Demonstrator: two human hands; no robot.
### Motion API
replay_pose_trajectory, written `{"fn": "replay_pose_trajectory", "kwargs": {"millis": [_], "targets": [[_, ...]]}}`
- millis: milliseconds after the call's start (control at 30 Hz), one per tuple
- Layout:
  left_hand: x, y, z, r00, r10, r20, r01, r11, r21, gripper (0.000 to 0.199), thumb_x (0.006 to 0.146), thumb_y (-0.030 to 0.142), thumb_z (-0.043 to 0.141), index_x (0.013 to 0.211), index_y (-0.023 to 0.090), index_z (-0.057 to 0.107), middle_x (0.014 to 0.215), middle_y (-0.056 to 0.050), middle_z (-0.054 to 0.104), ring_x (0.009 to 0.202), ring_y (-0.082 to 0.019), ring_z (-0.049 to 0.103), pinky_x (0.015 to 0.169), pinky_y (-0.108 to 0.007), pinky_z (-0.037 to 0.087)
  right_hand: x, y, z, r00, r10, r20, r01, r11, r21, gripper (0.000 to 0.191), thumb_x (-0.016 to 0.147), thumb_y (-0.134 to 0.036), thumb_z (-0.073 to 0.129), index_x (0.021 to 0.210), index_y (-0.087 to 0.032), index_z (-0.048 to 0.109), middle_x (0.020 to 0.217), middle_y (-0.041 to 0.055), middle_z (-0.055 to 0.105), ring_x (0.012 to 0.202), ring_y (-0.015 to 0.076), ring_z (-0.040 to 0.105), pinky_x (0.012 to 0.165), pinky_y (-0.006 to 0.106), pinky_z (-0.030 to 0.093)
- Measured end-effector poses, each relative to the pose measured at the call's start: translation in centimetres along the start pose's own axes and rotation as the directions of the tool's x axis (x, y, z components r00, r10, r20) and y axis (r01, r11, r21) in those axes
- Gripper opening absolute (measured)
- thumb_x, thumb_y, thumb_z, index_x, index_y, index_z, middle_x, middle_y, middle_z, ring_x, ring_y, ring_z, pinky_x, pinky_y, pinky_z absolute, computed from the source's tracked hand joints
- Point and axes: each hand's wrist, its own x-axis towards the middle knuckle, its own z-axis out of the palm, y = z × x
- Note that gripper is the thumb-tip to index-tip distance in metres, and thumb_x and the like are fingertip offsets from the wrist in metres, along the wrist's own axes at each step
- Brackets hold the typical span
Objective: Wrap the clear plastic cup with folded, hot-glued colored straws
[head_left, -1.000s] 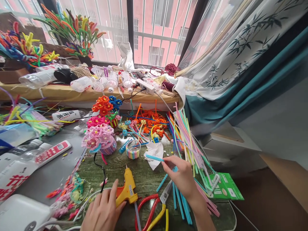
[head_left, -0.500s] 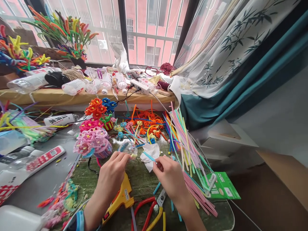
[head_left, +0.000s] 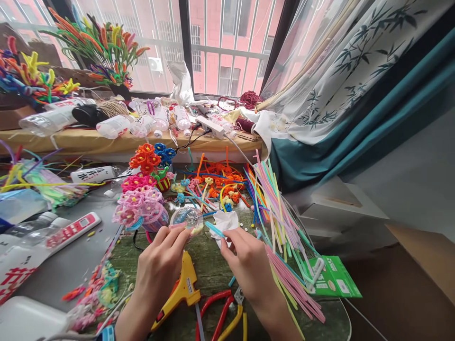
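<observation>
My right hand (head_left: 249, 258) is closed in a pinch on a short light-blue pipe cleaner (head_left: 213, 229), its free end pointing up and left over a crumpled white tissue (head_left: 227, 219). To its left, my left hand (head_left: 161, 258) has its fingertips pressed together at the near rim of a clear round dish (head_left: 186, 211). Pale pink and yellow bits show by those fingertips; whether they are held or lie in the dish I cannot tell. A yellow glue gun (head_left: 187, 284) lies between the hands, and red-and-yellow-handled pliers (head_left: 227, 308) lie below my right hand.
Pipe-cleaner flowers (head_left: 140, 206) stand behind my left hand. Loose pipe cleaners (head_left: 277, 203) spread along the right, beside a green packet (head_left: 336, 277). Orange flower pieces (head_left: 220, 175) lie at the back. Bottles and a power strip (head_left: 210, 127) line the sill.
The view has shifted slightly. My left hand has moved a little left and down, and the blue pipe cleaner in my right hand has moved left, toward the dish.
</observation>
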Motion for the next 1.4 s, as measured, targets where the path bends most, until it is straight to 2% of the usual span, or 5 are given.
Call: {"fn": "replay_pose_trajectory", "kwargs": {"millis": [500,900,1033,1167,1400], "targets": [[0.9,0.9,-0.8,0.993,0.115,-0.009,-0.112,0.983,0.142,0.033,0.088,-0.002,0.042,0.098,0.016,0.068,0.093,-0.004,0.074,0.087,-0.02,0.063,0.075,-0.028,0.048,0.9,-1.1,0.7,0.995,-0.089,-0.034,0.092,0.991,0.099,0.027,0.096,-0.011,0.043,0.081,-0.016,0.066,0.064,0.0039,0.063,0.055,0.0165,0.06,0.054,0.027,0.046],[1.3,2.1,-0.5,0.98,0.178,-0.084,-0.149,0.951,0.271,0.029,0.092,0.001,0.044,0.094,0.013,0.07,0.083,-0.004,0.071,0.077,-0.018,0.061,0.064,-0.03,0.043,1.1,-1.8,2.7,0.968,0.237,-0.082,-0.174,0.872,0.457,0.012,0.084,-0.012,0.063,0.075,-0.014,0.071,0.067,0.004,0.07,0.057,0.0142,0.065,0.056,0.022,0.053],[1.2,2.1,-0.5,0.978,0.18,-0.106,-0.142,0.945,0.295,0.026,0.09,-0.001,0.048,0.092,0.012,0.07,0.082,-0.004,0.071,0.076,-0.018,0.061,0.065,-0.03,0.042,0.8,-2.2,3.3,0.91,0.413,-0.014,-0.323,0.732,0.599,0.008,0.08,-0.015,0.07,0.072,-0.015,0.072,0.071,0.005,0.072,0.062,0.0156,0.066,0.059,0.023,0.055],[1.1,2.1,-0.4,0.978,0.173,-0.12,-0.127,0.939,0.319,0.022,0.09,0.002,0.052,0.092,0.012,0.071,0.081,-0.004,0.072,0.073,-0.018,0.06,0.063,-0.031,0.04,0.5,-2.7,4.2,0.811,0.575,0.108,-0.441,0.48,0.759,0.011,0.078,-0.026,0.075,0.079,-0.015,0.076,0.08,0.0068,0.074,0.07,0.0182,0.068,0.066,0.027,0.056],[0.9,2.1,-0.4,0.964,0.184,-0.19,-0.119,0.943,0.311,0.022,0.088,0.0,0.055,0.098,0.011,0.071,0.087,-0.004,0.076,0.069,-0.018,0.057,0.063,-0.031,0.041,0.4,-3.8,5.2,0.65,0.729,0.217,-0.45,0.139,0.882,0.024,0.069,-0.035,0.082,0.081,-0.015,0.079,0.082,0.0071,0.074,0.075,0.0196,0.067,0.072,0.031,0.055]]}}
